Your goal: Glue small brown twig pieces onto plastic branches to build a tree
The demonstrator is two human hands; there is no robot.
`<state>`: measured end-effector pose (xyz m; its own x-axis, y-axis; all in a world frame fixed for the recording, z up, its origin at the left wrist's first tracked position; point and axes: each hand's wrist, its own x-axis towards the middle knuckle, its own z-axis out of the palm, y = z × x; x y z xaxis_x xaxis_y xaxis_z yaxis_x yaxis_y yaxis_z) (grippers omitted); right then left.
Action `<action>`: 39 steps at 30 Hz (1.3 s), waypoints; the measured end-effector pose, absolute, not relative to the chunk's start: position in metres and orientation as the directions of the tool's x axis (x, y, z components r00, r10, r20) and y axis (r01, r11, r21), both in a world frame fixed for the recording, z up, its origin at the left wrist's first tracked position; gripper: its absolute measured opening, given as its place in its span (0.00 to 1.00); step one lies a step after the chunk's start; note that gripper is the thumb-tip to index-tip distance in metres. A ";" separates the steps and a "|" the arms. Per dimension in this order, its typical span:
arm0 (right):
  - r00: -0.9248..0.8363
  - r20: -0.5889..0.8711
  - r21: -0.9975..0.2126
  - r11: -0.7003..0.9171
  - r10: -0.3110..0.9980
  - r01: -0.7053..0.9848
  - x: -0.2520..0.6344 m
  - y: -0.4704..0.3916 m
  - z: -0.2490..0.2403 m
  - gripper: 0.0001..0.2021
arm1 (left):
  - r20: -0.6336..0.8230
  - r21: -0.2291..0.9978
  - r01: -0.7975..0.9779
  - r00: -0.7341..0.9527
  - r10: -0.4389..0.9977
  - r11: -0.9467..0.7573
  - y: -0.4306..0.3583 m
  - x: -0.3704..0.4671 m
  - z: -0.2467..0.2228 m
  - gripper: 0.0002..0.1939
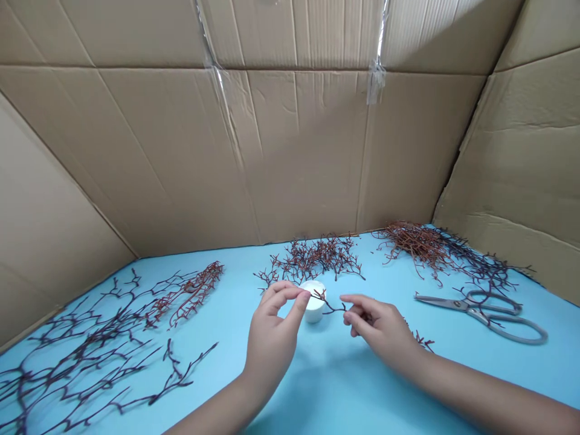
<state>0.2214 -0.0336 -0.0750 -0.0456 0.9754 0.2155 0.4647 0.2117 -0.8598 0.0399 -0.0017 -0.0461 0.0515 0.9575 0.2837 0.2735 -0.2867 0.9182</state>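
Behind everything, cardboard panels (308, 157) are standing around a pale blue table (317, 380). On its left side, a wide spread of dark twigs (84, 347) is lying flat, with a bundle of reddish twigs (194, 293) resting at its far right edge. In the middle, a person's two forearms are reaching in from below. The left hand (274, 329) is pinching narrowly, its thumb and index fingertip closing on a small forked twig (324, 300), which is sticking out rightward from that grip toward the other hand. The right hand (385, 329) is keeping its index finger and thumb slightly parted, the other fingers curling under; the twig's free end is reaching these fingertips (whether they are gripping it, I cannot tell). At the far right, a heap of reddish and blackish twigs (414, 241) is lying near the cardboard, and nearer, grey scissors (473, 309) are lying with their blades pointing left. A tangle of short twigs (317, 257) is resting beyond the hands. Just in front of it, a small white cup (313, 313) is standing upright, the held twig crossing in front of it in this view. Smallest of all, a reddish sprig (423, 342) is lying beside the right wrist.
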 end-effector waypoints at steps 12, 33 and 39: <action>-0.436 0.591 -0.054 0.572 0.679 0.819 0.212 0.030 -0.066 0.12 | 0.669 0.608 0.560 0.019 0.743 -0.563 0.030 0.027 -0.068 0.06; -0.119 0.514 -0.567 0.440 0.850 0.697 0.201 0.038 -0.068 0.07 | 0.465 0.851 0.335 -0.120 0.877 -0.405 0.037 0.027 -0.070 0.10; 0.106 0.195 -0.938 0.154 0.975 0.310 0.195 0.027 -0.068 0.12 | 0.140 0.990 0.027 -0.218 0.966 -0.138 0.027 0.036 -0.079 0.17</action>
